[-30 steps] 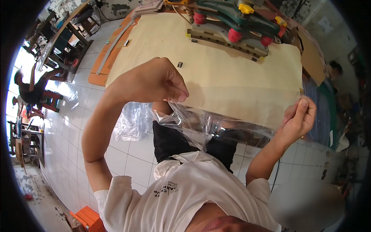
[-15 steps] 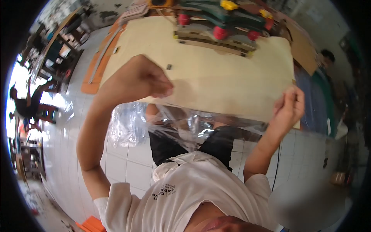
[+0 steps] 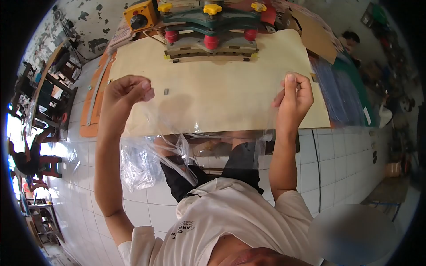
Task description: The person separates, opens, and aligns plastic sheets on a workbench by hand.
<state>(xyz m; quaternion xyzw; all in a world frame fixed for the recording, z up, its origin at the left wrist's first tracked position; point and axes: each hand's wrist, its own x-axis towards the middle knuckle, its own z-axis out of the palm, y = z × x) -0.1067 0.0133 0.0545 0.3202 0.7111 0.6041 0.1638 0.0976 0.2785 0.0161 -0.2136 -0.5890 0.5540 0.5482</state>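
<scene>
Clear plastic sheet hangs in loose folds between my two hands, over the front edge of the table and above my lap. My left hand is closed in a pinch on the sheet at the left, above the pale tabletop. On the other side my right hand pinches it as well, thumb against the bent fingers. The sheet is see-through, so its exact edges are hard to make out. More crumpled clear plastic hangs down at the left, below the table edge.
A green sealing-type machine with red rollers and yellow knobs stands at the table's back. Beside it sits a yellow switch box. A metal ruler lies left, stacked plastic sheets right. Other people are in the background.
My left hand has moved left and my right hand has shifted left and up, with the plastic between them. The head view has turned, so the machine appears further left and more level.
</scene>
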